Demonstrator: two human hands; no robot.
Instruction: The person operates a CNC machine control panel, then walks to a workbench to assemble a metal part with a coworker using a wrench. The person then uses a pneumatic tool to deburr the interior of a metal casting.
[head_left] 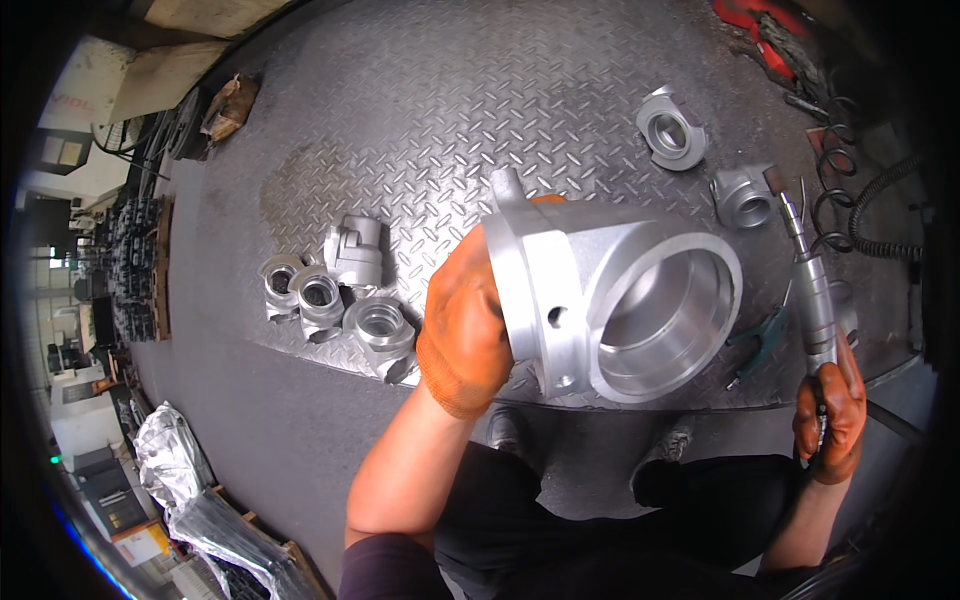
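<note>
The gloved left hand [462, 330] is closed on the flange of a large aluminium housing [615, 295], held up with its open bore facing away to the right. The gloved right hand [830, 410] is wrapped around a pneumatic grinder [812, 290], its tip pointing up beyond the fingers, just right of the housing. Small castings [335, 295] lie left of the left hand on the checker-plate tabletop [420, 120].

Grey diamond-tread steel plate [400, 110], smooth concrete floor [250, 420], crumpled plastic sheeting [170, 450], dim workshop at left
</note>
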